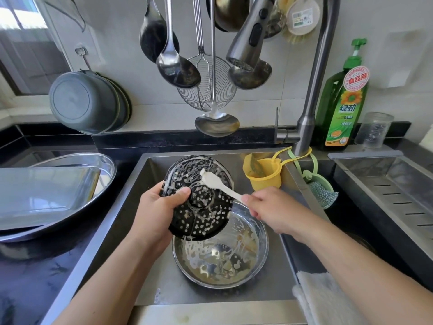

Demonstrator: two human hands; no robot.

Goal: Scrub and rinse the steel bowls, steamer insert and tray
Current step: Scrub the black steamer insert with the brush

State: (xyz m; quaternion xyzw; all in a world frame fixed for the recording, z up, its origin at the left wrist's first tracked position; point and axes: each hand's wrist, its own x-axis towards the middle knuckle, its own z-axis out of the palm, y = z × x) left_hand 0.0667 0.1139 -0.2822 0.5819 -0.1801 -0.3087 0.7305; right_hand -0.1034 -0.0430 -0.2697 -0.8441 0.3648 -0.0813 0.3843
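- Steamer insert [199,198] is up over the sink [150,174], tilted toward me, hanging just above the steel bowl [220,254] on the sink floor.
- My left hand [157,212] clamps its rim at nine o'clock, thumb curled over the top face, fingers hidden underneath.
- My right hand [264,205] comes in from three o'clock, pinching the handle end of a pale spoon [218,184]; the caked head lies against the insert near twelve o'clock.
- Batter smears the holes and drips off the six o'clock edge into the bowl.
- My read: the insert is stiff and light, but slick with batter, so the rim is the place to hold it, not the perforated middle.
- Bowl below looks thin, rigid and slippery inside; I'd take it by the rolled lip.
- Tray [44,195] waits on the counter [35,277] at nine o'clock, stacked in an oval dish [103,165].
- Faucet [250,41] overhead at twelve o'clock shows no running water.
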